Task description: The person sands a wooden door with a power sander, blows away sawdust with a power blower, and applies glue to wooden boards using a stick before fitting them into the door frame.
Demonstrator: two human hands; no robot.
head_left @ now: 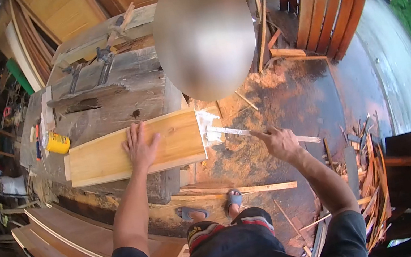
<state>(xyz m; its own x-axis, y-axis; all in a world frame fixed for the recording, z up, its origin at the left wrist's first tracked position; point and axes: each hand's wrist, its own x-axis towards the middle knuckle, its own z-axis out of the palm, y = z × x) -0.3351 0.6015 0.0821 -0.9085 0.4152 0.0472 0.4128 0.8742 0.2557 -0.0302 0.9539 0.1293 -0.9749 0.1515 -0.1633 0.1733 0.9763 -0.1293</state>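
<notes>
My left hand (pixel 140 147) lies flat with spread fingers on a long light wooden board (pixel 92 160), which rests on the workbench. White paste (pixel 206 120) coats the board's right end and a small piece of wood beyond it. Closed around a thin wooden stick (pixel 230 131), my right hand (pixel 280 143) is just right of that end. The stick's tip is smeared white and lies over the paste, while its other end sticks out past my hand.
A yellow container (pixel 57 143) and metal clamps (pixel 106 61) are on the weathered workbench (pixel 141 93). Wood offcuts (pixel 372 182) are piled at right, and a long strip (pixel 258 188) lies by my feet. Stacked panels (pixel 62 242) stand at lower left. A blurred oval hides the top middle.
</notes>
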